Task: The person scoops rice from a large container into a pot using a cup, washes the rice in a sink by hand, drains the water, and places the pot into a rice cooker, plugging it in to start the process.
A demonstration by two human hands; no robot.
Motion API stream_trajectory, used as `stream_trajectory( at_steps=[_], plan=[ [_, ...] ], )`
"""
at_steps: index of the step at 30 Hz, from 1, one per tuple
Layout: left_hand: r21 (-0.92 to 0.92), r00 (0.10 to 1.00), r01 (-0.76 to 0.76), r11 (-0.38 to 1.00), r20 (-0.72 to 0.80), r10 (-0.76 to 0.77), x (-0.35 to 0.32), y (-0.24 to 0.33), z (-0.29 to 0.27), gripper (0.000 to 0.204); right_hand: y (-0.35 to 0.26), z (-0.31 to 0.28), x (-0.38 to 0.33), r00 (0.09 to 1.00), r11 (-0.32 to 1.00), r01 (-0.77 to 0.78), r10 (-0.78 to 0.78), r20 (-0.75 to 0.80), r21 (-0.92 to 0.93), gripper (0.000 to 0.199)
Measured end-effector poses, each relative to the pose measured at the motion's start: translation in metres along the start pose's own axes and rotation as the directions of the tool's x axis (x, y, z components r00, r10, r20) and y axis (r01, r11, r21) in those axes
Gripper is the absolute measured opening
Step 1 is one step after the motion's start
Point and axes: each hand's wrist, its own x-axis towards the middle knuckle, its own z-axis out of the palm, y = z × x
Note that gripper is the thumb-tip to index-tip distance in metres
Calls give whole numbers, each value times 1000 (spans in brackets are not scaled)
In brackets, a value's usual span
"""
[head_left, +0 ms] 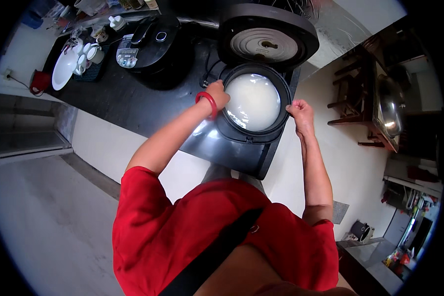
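Note:
A dark round inner pot [284, 89] sits in an open rice cooker [246, 139] at the right end of the counter. Cloudy white liquid [253, 102] fills much of it, with a paler patch in the middle that looks like rice below the surface. My left hand [218, 95], with a red bangle at the wrist, is closed on the pot's left rim. On the opposite side, the fingers of my right hand [302, 115] pinch the right rim. Behind the pot, the cooker's lid [269, 43] stands raised, its pale ringed inside facing me.
A second black cooker [150, 47] stands left on the dark counter [172, 111]. Farther left are a white oval dish [64, 70] and several white cups [94, 54]. The counter's right edge lies close beside the pot. A wooden table [372, 113] stands off to the right.

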Motion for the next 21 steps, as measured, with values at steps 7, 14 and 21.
stream_trajectory(
  at_steps=[7, 14, 21],
  plan=[
    [243, 990, -24, 970, 140, -10, 22, -10, 11, 36, 33, 10, 2, 997, 963, -75, 65, -47, -259, 10],
    [560, 945, -57, 826, 297, -136, 12, 17, -13, 28, 42, 11, 12, 998, 834, -44, 17, -53, -550, 17],
    [426, 993, -120, 897, 35, 116, -19, -7, 1, 26, 36, -3, 15, 987, 772, 139, -54, 154, -620, 17]
  ],
)
